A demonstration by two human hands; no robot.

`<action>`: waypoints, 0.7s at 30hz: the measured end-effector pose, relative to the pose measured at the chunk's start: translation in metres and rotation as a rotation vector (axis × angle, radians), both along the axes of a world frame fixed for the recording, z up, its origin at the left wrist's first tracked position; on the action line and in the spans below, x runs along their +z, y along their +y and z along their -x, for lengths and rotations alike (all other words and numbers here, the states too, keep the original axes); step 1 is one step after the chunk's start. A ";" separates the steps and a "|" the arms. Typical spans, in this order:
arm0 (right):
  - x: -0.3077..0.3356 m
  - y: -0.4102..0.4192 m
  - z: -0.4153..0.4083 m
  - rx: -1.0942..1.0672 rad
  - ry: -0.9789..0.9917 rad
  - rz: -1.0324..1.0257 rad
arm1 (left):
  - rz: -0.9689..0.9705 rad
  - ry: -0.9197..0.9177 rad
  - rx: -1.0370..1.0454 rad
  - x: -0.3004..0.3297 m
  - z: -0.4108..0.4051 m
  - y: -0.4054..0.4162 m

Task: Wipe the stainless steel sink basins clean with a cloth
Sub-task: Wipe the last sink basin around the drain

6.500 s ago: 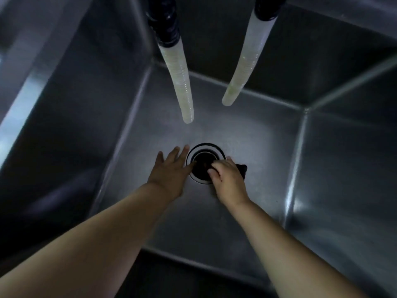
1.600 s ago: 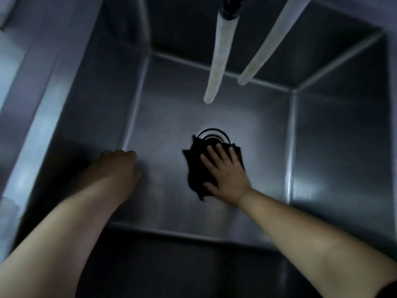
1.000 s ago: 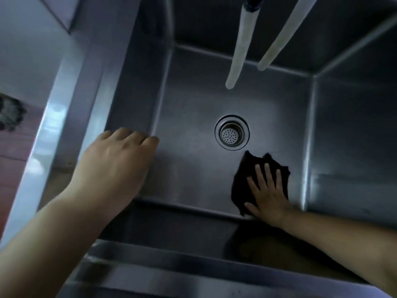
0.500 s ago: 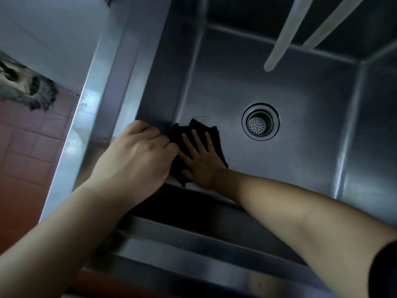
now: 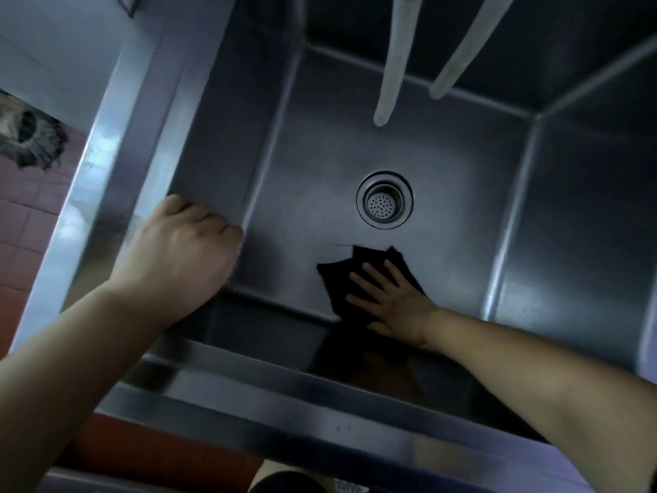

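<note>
Right hand point(image 5: 391, 304) lies flat, fingers straight and spread, pressing a dark cloth point(image 5: 350, 275) onto the floor of the stainless steel sink basin point(image 5: 313, 144), near its front wall and just short of the drain strainer point(image 5: 384, 200). Left hand point(image 5: 177, 257) is curled at the basin's left rim (nothing seen in it). Two pale hoses point(image 5: 394, 62) hang above the basin.

Sink basin point(image 5: 462, 265): brushed steel grey with a bluish cast. Cloth point(image 5: 341, 275), lower centre: plain black. Drain strainer point(image 5: 384, 200): silver, dotted with small holes. Two hoses point(image 5: 394, 65), top: pale translucent white. Floor tiles point(image 5: 21, 222), left edge: reddish-brown grid.
</note>
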State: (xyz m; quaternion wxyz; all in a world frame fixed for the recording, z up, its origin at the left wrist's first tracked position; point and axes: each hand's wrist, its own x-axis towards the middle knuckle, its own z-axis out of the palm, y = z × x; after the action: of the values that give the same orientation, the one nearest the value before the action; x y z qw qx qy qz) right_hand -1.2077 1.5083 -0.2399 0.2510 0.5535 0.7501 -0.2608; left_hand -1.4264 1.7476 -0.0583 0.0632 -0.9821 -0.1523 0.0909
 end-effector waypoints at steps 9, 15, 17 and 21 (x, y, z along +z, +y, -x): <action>0.018 -0.079 -0.046 -0.759 -0.284 0.372 | 0.297 0.071 0.200 0.006 -0.018 -0.041; 0.045 -0.076 -0.023 -0.866 -0.222 0.613 | 0.454 0.055 0.270 0.009 -0.011 -0.071; 0.056 -0.079 -0.022 -0.896 -0.159 0.653 | 0.563 0.037 0.322 0.004 -0.008 -0.077; 0.069 -0.085 -0.022 -0.989 0.062 0.625 | 0.615 -0.052 0.412 0.000 -0.003 -0.075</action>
State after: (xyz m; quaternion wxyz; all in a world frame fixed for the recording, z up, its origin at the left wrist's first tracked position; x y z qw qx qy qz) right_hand -1.1861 1.4229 -0.1713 0.2288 0.7295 0.2973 -0.5719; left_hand -1.4233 1.6727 -0.0583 -0.2585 -0.9058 -0.3141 0.1185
